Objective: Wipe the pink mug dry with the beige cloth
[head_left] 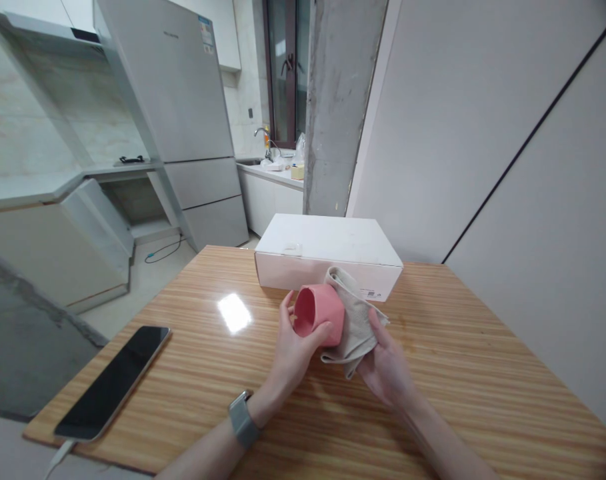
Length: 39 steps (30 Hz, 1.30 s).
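Observation:
A pink, many-sided cup or small pot [330,310] is tilted on its side above the table, its open mouth facing left. My left hand [295,343] is closed around its rim, thumb on the outer wall and fingers at the far side of the mouth. With my right hand [383,360] I grip a grey-beige cloth [357,323], thumb on top and the other fingers partly hidden behind it. The folded cloth lies against the base end of the pink piece.
Behind the hands a white cardboard box [327,240] stands on the wood-grain table [473,373]. A black-screened phone [115,380] with a white cable [60,457] lies at the left edge. A wall borders the right side; a fridge [177,100] stands beyond.

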Each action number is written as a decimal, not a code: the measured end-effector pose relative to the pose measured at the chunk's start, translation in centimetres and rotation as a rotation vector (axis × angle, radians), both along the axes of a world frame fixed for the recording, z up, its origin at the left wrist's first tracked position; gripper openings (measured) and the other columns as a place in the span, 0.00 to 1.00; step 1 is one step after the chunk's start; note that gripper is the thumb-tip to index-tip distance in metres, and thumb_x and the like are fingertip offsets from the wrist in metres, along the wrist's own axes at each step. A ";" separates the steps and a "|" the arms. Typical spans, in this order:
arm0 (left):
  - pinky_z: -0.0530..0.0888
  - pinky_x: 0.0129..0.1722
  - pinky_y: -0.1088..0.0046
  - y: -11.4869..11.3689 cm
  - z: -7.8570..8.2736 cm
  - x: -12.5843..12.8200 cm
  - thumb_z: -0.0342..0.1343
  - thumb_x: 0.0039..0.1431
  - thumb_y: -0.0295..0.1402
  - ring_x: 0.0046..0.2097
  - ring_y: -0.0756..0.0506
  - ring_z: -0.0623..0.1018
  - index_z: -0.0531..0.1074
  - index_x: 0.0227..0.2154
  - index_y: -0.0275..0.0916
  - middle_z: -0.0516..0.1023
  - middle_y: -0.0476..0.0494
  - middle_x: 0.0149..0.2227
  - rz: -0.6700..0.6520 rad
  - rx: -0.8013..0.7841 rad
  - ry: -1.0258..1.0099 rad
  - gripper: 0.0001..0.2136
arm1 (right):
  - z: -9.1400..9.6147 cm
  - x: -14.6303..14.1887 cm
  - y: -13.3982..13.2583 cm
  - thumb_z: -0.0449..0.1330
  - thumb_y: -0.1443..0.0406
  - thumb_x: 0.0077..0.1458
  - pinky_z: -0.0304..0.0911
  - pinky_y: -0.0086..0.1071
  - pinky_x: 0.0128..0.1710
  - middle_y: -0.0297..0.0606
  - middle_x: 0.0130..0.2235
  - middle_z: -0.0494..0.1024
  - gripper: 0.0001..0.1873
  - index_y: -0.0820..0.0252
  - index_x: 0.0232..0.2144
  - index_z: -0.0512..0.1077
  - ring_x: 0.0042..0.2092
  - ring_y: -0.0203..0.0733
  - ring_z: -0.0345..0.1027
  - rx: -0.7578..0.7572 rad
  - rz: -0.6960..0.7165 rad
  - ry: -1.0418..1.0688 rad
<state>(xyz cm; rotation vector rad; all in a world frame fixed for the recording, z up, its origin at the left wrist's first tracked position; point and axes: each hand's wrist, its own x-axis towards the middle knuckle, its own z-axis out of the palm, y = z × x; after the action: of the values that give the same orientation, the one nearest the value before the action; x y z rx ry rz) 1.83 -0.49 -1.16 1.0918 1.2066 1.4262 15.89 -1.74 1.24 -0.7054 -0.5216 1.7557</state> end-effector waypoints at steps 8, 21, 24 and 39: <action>0.66 0.56 0.57 -0.2 0.5 -0.7 0.70 0.38 0.36 0.58 0.37 0.67 0.49 0.63 0.44 0.63 0.38 0.57 0.026 0.310 0.318 0.49 | 0.0 1.1 0.9 0.49 0.52 0.61 0.56 0.47 0.60 0.39 0.46 0.81 0.21 0.55 0.44 0.76 0.56 0.50 0.67 -0.038 -0.054 0.047; 0.68 0.53 0.57 0.6 -0.3 -1.9 0.70 0.37 0.36 0.55 0.38 0.70 0.48 0.63 0.45 0.66 0.39 0.55 0.060 0.352 0.423 0.51 | 0.3 9.6 -2.3 0.50 0.59 0.61 0.65 0.42 0.55 0.38 0.39 0.83 0.17 0.53 0.38 0.79 0.47 0.48 0.76 -0.301 -0.292 -0.016; 0.67 0.54 0.57 0.6 -0.7 -1.5 0.71 0.36 0.35 0.55 0.38 0.70 0.49 0.63 0.47 0.67 0.40 0.54 0.010 0.361 0.411 0.51 | -0.8 13.7 -5.2 0.49 0.59 0.62 0.68 0.41 0.51 0.40 0.34 0.84 0.20 0.55 0.33 0.80 0.43 0.49 0.78 -0.407 -0.241 -0.011; 0.66 0.55 0.55 -1.5 0.7 1.1 0.70 0.36 0.35 0.56 0.38 0.68 0.52 0.62 0.45 0.66 0.39 0.56 -0.170 0.378 0.418 0.49 | -5.6 22.8 -8.7 0.73 0.55 0.31 0.68 0.54 0.41 0.51 0.36 0.82 0.20 0.47 0.32 0.78 0.39 0.68 0.76 0.130 -0.317 -1.375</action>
<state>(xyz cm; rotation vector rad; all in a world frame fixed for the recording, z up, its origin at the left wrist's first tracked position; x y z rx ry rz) 2.91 -2.03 -0.45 1.7797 1.1128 1.3642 38.74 -10.47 -4.40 -1.7521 -1.3091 0.7107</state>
